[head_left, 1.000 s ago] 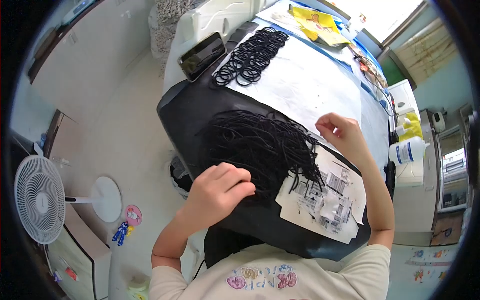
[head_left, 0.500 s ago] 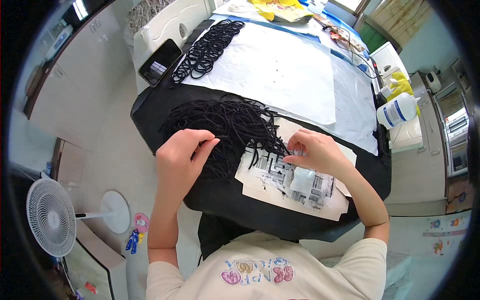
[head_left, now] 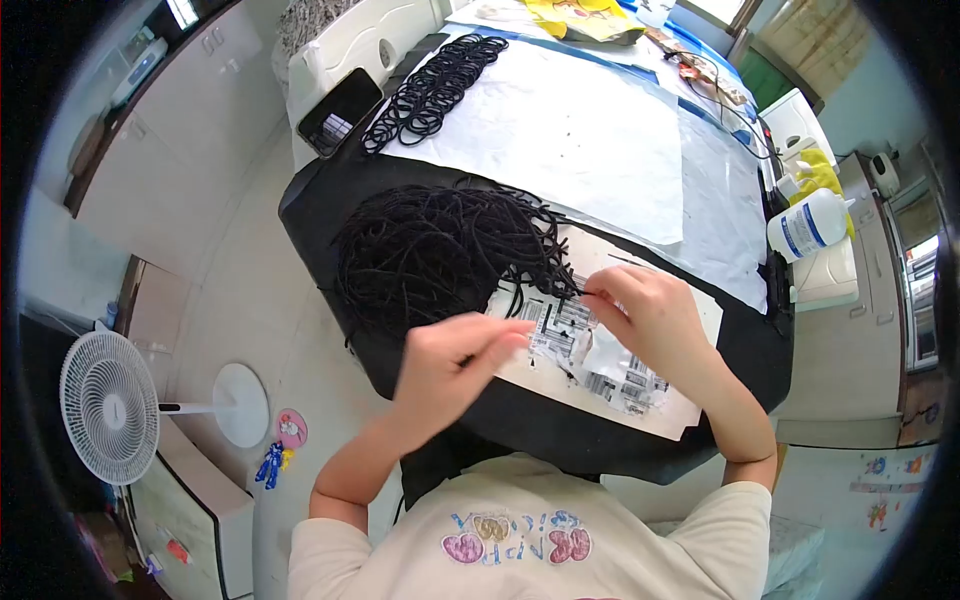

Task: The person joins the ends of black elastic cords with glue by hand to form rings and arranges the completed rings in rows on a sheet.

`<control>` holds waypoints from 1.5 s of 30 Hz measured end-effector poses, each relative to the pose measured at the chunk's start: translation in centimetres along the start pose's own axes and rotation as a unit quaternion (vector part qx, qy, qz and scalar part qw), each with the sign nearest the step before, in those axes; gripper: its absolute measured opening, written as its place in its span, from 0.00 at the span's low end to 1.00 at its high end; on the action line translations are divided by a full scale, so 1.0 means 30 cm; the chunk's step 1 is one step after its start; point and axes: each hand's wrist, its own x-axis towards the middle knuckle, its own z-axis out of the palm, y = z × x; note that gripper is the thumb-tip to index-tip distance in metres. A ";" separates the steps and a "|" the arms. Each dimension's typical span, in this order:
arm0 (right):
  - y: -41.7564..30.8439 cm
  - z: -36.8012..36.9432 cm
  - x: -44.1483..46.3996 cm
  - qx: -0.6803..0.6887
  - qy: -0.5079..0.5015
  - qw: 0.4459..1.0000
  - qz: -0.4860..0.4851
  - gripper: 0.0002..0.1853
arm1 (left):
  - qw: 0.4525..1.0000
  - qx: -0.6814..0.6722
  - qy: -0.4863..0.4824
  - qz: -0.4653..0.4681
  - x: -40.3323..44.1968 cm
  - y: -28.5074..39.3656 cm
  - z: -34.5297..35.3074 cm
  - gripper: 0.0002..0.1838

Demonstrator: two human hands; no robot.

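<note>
A large tangled heap of black cords point(head_left: 430, 245) lies on the black-covered near end of the table. My right hand point(head_left: 650, 310) is at the heap's right edge, thumb and forefinger pinched on the end of a black cord point(head_left: 572, 290). Below the heap, my left hand point(head_left: 450, 375) hangs over the table edge side, its thumb and fingertips pressed together; motion blurs it and I cannot see what is in the pinch. Under my right hand is a beige cardboard sheet point(head_left: 650, 422) with barcode-printed labels point(head_left: 555, 335) and a white patch point(head_left: 606, 355).
Black cord rings point(head_left: 440, 90) lie in rows on white sheeting point(head_left: 590, 140), beside a propped phone point(head_left: 340, 112). A white glue bottle point(head_left: 808, 226) stands at the right edge. Yellow packaging point(head_left: 585, 18) lies at the far end. A white fan point(head_left: 112, 408) is on the left.
My left hand has moved right and towards me, away from the heap and closer to my right hand. My right hand has barely shifted. The whole view has moved slightly.
</note>
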 end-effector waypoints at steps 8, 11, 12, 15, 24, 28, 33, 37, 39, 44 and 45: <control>-0.133 -0.052 -0.125 0.118 -0.023 0.978 -0.172 0.16 | 0.863 -0.459 -0.037 -0.210 -0.037 -0.023 0.157 0.15; -0.115 -0.028 -0.160 0.229 -0.068 0.958 -0.159 0.10 | 0.831 -0.505 -0.024 -0.233 -0.056 -0.027 0.170 0.15; -0.109 -0.029 -0.170 0.267 -0.091 0.950 -0.133 0.10 | 0.815 -0.530 -0.036 -0.230 -0.062 -0.023 0.171 0.15; -0.074 -0.036 -0.205 0.371 -0.146 0.915 -0.062 0.08 | 0.767 -0.600 -0.065 -0.218 -0.077 -0.015 0.177 0.15; 0.058 0.011 -0.358 0.708 -0.020 0.703 0.066 0.08 | 0.834 -0.494 -0.203 -0.137 -0.091 0.008 0.213 0.14; 0.064 0.013 -0.366 0.728 -0.020 0.672 0.138 0.13 | 0.823 -0.482 -0.260 -0.148 -0.109 0.003 0.249 0.14; 0.074 -0.011 -0.376 0.649 -0.016 0.694 0.312 0.11 | 0.869 -0.434 -0.173 -0.162 -0.115 0.006 0.271 0.10; 0.060 -0.008 -0.363 0.561 -0.043 0.756 0.333 0.09 | 0.977 -0.198 -0.072 -0.019 -0.106 -0.029 0.277 0.08; 0.047 0.005 -0.346 0.546 -0.021 0.772 0.324 0.08 | 0.995 -0.081 0.000 0.056 -0.086 -0.027 0.286 0.11; 0.034 0.012 -0.319 0.405 -0.020 0.866 0.293 0.07 | 0.994 0.036 0.032 0.094 -0.063 -0.035 0.283 0.15; 0.037 0.014 -0.315 0.370 -0.025 0.887 0.276 0.07 | 0.993 0.048 0.038 0.099 -0.060 -0.040 0.283 0.16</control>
